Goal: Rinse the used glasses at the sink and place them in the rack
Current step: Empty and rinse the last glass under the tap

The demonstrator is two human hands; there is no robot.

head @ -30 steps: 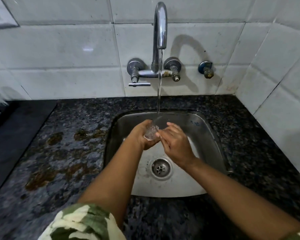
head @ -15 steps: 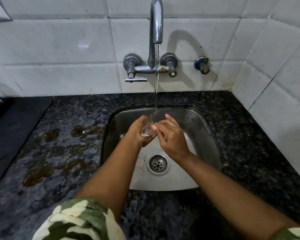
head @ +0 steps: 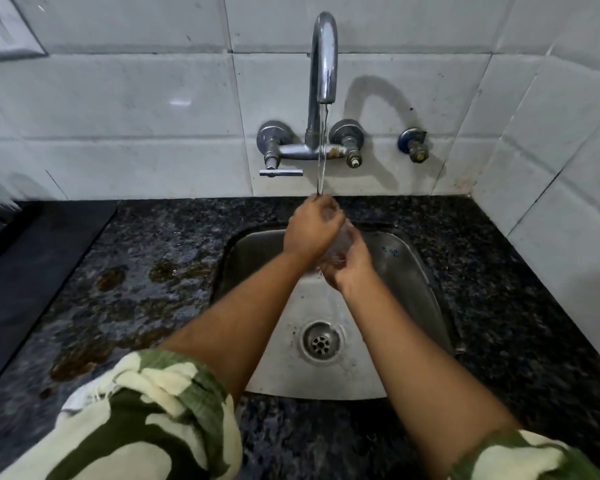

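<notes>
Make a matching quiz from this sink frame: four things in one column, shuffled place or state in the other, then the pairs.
1. curved chrome tap
2. small clear glass
3. round steel drain
4. brown stains

A. held between both hands
B. in the steel sink's floor
C. running water
D. on the dark speckled granite counter, left of the sink

Pairs: 1-C, 2-A, 3-B, 4-D

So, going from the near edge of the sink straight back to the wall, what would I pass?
Sink's near rim → drain → right hand cupping the glass → left hand under the water stream → tap on the tiled wall.
</notes>
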